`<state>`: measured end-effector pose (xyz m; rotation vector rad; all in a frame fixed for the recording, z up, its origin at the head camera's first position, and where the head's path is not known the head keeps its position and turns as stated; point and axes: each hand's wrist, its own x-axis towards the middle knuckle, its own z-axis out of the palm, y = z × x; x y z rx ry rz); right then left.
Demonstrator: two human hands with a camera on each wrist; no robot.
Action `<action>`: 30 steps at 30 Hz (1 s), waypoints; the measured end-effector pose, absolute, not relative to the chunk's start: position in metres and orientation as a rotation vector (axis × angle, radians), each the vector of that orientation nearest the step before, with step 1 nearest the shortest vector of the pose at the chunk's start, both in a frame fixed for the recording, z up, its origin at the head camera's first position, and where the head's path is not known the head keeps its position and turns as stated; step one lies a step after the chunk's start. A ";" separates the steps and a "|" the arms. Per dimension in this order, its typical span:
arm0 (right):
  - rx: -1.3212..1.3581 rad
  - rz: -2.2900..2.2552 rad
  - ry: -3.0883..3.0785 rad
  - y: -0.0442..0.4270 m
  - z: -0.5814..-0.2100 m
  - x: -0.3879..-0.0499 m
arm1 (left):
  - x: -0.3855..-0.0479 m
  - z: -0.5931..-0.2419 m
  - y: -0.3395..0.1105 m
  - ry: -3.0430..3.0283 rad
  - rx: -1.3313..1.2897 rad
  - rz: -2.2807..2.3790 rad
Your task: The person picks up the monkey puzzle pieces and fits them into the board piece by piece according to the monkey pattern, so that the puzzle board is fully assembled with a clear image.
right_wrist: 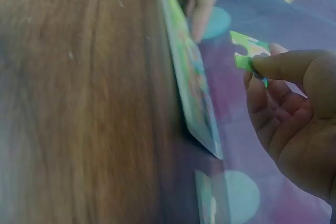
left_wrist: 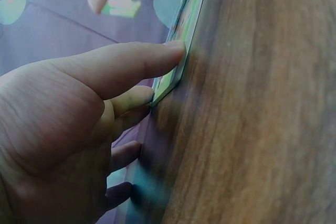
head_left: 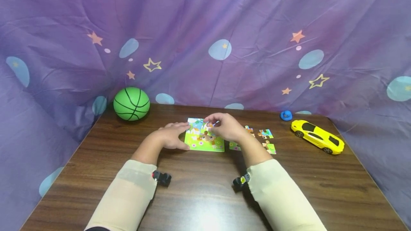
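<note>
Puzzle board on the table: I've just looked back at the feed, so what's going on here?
A person's right hand pinches a puzzle piece above the puzzle board, not yet set down. Their left hand touches the board's left side, fingers spread. More loose pieces lie to the right of the board. The right hand hides part of the board in the head view.

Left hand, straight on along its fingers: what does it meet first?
The puzzle board: the left hand has its thumb right at the edge. Beyond that, the right hand, pinching a puzzle piece, looks next, though it seems raised above the board and depth is unclear.
</note>
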<state>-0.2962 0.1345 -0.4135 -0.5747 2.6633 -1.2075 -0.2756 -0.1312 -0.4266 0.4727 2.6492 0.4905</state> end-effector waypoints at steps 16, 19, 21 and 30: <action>-0.596 -0.994 2.693 0.089 -0.429 -0.316 | -0.276 -0.426 -0.133 2.651 0.497 0.503; -0.582 -0.971 2.694 0.085 -0.431 -0.315 | -0.275 -0.425 -0.133 2.652 0.497 0.504; -0.567 -0.944 2.695 0.082 -0.431 -0.314 | -0.275 -0.425 -0.133 2.650 0.495 0.508; -0.587 -0.785 2.721 0.082 -0.429 -0.313 | -0.276 -0.426 -0.132 2.651 0.506 0.516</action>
